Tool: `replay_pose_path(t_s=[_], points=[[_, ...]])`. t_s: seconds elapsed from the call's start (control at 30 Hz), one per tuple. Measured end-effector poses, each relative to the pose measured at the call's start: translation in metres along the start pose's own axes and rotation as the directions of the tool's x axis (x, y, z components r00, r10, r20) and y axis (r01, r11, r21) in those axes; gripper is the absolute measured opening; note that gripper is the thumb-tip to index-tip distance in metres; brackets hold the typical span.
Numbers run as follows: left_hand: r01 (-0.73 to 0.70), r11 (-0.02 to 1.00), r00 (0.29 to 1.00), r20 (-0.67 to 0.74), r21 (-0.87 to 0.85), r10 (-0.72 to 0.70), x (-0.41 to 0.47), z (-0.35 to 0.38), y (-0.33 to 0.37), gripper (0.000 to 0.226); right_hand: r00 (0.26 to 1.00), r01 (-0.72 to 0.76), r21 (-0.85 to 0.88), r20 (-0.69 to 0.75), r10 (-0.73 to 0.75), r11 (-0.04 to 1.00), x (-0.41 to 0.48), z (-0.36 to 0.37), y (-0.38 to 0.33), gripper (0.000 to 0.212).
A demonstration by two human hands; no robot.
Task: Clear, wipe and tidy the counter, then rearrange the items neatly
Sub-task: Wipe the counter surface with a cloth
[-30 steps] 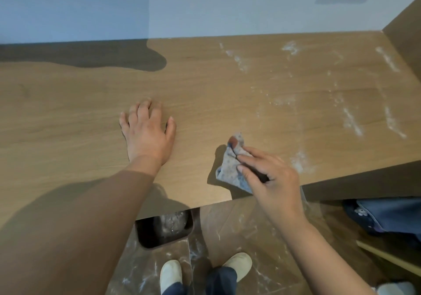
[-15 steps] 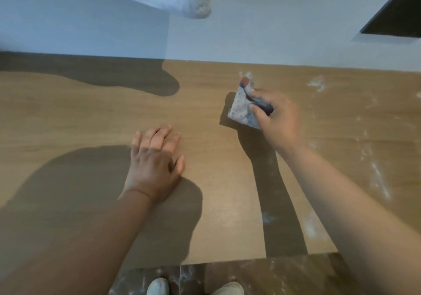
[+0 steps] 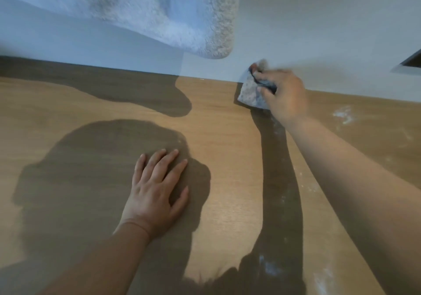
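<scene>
At the back edge of the counter, against the white wall, the crumpled speckled cloth is gripped in the curled fingers of the right hand, pushed farther back than half a second ago. The left hand is kept flat, fingers spread, on smooth wood grain. Powdery white streaks are seen rightward.

Light from behind the person throws dark, clear-edged shadows across the counter: a broad one around the left hand, a long band beneath the right arm. At the counter's back edge the right hand and cloth are smeared by motion. The pale fuzzy shape above the counter looks soft.
</scene>
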State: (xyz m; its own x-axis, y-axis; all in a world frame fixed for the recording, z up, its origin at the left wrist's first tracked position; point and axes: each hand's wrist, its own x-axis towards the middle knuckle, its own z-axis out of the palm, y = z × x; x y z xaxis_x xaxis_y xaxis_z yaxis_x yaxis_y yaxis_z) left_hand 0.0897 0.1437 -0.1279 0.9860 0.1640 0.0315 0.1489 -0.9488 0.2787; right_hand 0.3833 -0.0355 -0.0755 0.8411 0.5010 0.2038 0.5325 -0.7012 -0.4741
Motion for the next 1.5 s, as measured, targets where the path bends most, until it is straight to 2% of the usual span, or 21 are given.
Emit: replay_pose_path(t_s=[0.07,0.17,0.4,0.47,0.87,1.17,1.33,1.5], points=[[-0.001,1.000,1.000,0.002,-0.001,0.001,0.000,0.000,0.000,0.057,0.996,0.028,-0.065,0.084,-0.022,0.998,0.003,0.008,0.007,0.034],[0.000,1.000,1.000,0.000,-0.005,0.000,0.000,-0.001,-0.001,0.057,0.987,-0.046,0.010,0.155,0.043,0.999,-0.004,0.023,0.015,0.037],[-0.009,1.000,0.999,-0.035,-0.014,0.009,0.000,0.002,-0.002,0.056,0.979,-0.201,0.192,0.066,0.192,0.961,-0.017,0.037,0.008,0.032],[-0.007,1.000,0.999,-0.039,-0.018,0.006,0.000,0.003,-0.002,0.055,0.981,-0.196,0.220,0.060,0.187,0.956,-0.025,0.040,0.007,0.033],[0.017,1.000,1.000,-0.024,-0.024,-0.018,0.000,-0.001,0.001,0.057,0.985,-0.173,0.242,0.037,0.169,0.955,-0.125,0.025,-0.013,0.030],[0.012,1.000,1.000,-0.027,0.001,-0.012,0.001,-0.002,0.002,0.057,0.970,-0.238,0.290,0.022,0.243,0.927,-0.222,0.018,-0.039,0.031],[0.049,0.998,0.998,-0.035,-0.030,-0.050,0.000,0.000,0.003,0.064,0.964,-0.261,0.247,0.024,0.263,0.933,-0.267,0.015,-0.056,0.032],[0.006,1.000,0.998,-0.059,0.017,-0.005,0.002,0.004,0.000,0.061,0.958,-0.283,0.226,0.016,0.287,0.932,-0.307,0.011,-0.073,0.033]])
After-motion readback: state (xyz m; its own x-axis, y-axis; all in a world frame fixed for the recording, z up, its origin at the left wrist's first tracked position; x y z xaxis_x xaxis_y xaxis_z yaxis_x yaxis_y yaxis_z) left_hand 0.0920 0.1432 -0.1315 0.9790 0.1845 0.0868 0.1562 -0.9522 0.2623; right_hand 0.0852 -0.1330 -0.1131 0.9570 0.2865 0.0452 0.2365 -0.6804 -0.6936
